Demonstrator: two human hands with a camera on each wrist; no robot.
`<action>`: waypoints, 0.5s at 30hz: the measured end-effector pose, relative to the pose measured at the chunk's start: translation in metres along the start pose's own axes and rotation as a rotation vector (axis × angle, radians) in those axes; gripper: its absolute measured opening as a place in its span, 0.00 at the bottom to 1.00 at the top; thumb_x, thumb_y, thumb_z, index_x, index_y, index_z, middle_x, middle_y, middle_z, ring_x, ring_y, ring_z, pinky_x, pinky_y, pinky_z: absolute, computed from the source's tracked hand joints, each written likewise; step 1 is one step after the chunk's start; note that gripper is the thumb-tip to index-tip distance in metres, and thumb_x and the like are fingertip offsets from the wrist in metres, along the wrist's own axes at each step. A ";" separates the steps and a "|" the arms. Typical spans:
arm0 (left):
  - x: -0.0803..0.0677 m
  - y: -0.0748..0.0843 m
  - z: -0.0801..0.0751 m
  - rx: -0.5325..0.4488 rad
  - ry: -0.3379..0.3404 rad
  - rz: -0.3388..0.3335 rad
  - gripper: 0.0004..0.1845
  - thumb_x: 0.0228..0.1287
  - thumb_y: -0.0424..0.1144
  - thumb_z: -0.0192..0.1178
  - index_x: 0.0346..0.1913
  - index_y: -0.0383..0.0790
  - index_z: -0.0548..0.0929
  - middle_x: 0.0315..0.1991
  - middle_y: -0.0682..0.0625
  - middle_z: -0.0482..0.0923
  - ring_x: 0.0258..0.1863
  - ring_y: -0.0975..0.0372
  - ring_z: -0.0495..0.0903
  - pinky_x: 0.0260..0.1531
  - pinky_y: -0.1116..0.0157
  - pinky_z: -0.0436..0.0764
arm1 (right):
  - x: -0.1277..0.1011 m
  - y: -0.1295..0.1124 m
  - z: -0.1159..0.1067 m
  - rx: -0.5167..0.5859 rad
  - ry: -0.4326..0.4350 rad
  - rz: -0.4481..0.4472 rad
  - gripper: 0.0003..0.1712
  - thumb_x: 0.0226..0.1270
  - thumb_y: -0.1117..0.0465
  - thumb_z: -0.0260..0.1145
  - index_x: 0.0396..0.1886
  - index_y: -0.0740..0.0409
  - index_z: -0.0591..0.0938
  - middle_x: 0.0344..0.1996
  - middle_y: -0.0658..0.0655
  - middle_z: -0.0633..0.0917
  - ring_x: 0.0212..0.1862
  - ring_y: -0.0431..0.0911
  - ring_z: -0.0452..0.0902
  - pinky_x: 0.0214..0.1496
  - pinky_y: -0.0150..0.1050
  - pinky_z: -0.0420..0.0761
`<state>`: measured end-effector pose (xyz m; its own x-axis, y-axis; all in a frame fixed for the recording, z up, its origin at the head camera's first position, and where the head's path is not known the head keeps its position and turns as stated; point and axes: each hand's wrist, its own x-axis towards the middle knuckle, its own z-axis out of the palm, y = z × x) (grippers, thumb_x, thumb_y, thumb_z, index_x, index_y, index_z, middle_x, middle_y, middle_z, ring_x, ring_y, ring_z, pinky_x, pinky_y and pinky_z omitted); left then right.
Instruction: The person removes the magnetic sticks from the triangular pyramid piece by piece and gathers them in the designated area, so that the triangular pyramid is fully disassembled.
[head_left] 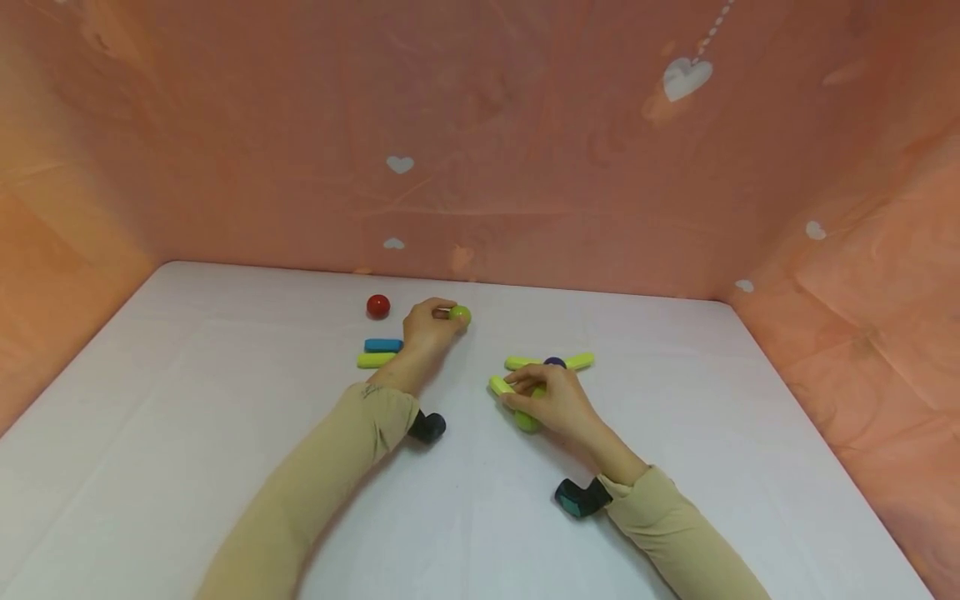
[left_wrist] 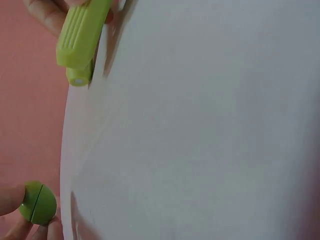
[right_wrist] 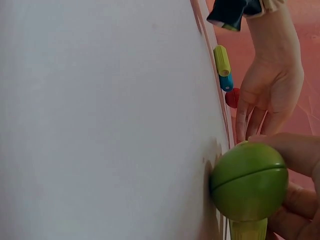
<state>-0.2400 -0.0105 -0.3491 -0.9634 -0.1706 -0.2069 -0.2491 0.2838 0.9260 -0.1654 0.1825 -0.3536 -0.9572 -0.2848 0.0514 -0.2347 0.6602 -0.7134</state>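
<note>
At the back of the white table (head_left: pixel 225 400), my left hand (head_left: pixel 447 316) pinches a small green ball (head_left: pixel 460 315) that sits on the surface; the left wrist view shows this ball (left_wrist: pixel 38 203) between fingertips (left_wrist: pixel 9 205). My right hand (head_left: pixel 519 392) grips a yellow-green stick (head_left: pixel 501 385) with a green ball (head_left: pixel 527 422) on its near end. The same ball (right_wrist: pixel 248 181) fills the right wrist view. Behind the hand, two more yellow-green sticks (head_left: pixel 579 361) meet at a dark blue ball (head_left: pixel 555 362).
A red ball (head_left: pixel 378 306), a blue stick (head_left: pixel 383 345) and a yellow-green stick (head_left: pixel 376 360) lie left of my left hand. Pink walls (head_left: pixel 480 167) close the table at the back and both sides. Dark wrist cameras (head_left: pixel 427 427) sit under both forearms.
</note>
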 end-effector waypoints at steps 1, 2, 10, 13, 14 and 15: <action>0.001 0.000 0.001 -0.005 0.013 -0.004 0.20 0.61 0.35 0.64 0.56 0.39 0.79 0.51 0.41 0.79 0.52 0.53 0.76 0.52 0.59 0.75 | 0.000 0.000 0.000 -0.001 0.000 -0.003 0.13 0.54 0.61 0.74 0.39 0.60 0.86 0.28 0.53 0.87 0.31 0.39 0.77 0.31 0.31 0.75; 0.002 0.001 0.002 -0.006 0.026 -0.007 0.19 0.61 0.35 0.64 0.56 0.39 0.79 0.51 0.41 0.79 0.52 0.53 0.76 0.52 0.59 0.75 | 0.000 0.001 0.000 -0.001 0.001 -0.005 0.13 0.54 0.61 0.74 0.39 0.60 0.86 0.28 0.53 0.87 0.31 0.39 0.77 0.31 0.31 0.75; 0.005 0.000 0.008 -0.018 0.070 -0.028 0.19 0.60 0.34 0.65 0.55 0.38 0.79 0.51 0.40 0.80 0.53 0.52 0.77 0.54 0.59 0.75 | -0.001 0.002 -0.001 0.000 -0.004 -0.008 0.13 0.55 0.60 0.74 0.39 0.60 0.86 0.28 0.52 0.87 0.32 0.39 0.77 0.32 0.31 0.75; 0.005 -0.002 0.009 -0.007 0.089 -0.013 0.19 0.59 0.34 0.65 0.54 0.38 0.80 0.50 0.40 0.81 0.52 0.52 0.77 0.54 0.59 0.75 | -0.001 0.003 -0.002 0.004 -0.007 -0.008 0.13 0.55 0.60 0.73 0.40 0.59 0.86 0.29 0.52 0.87 0.33 0.39 0.77 0.33 0.32 0.74; 0.005 -0.003 0.010 -0.003 0.096 -0.005 0.19 0.59 0.34 0.65 0.54 0.38 0.81 0.49 0.40 0.81 0.52 0.52 0.77 0.54 0.59 0.74 | -0.001 0.003 -0.002 0.006 -0.008 -0.008 0.13 0.55 0.60 0.73 0.40 0.59 0.86 0.29 0.52 0.87 0.33 0.40 0.77 0.33 0.32 0.74; 0.006 -0.003 0.010 -0.003 0.100 0.000 0.19 0.58 0.34 0.66 0.54 0.39 0.81 0.49 0.40 0.82 0.52 0.52 0.78 0.54 0.59 0.74 | -0.001 0.003 -0.002 0.008 -0.010 -0.007 0.13 0.55 0.60 0.73 0.40 0.59 0.86 0.29 0.52 0.86 0.34 0.40 0.77 0.34 0.32 0.74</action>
<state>-0.2457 -0.0028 -0.3564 -0.9486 -0.2641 -0.1746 -0.2488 0.2808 0.9270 -0.1650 0.1861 -0.3545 -0.9539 -0.2961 0.0495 -0.2399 0.6528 -0.7185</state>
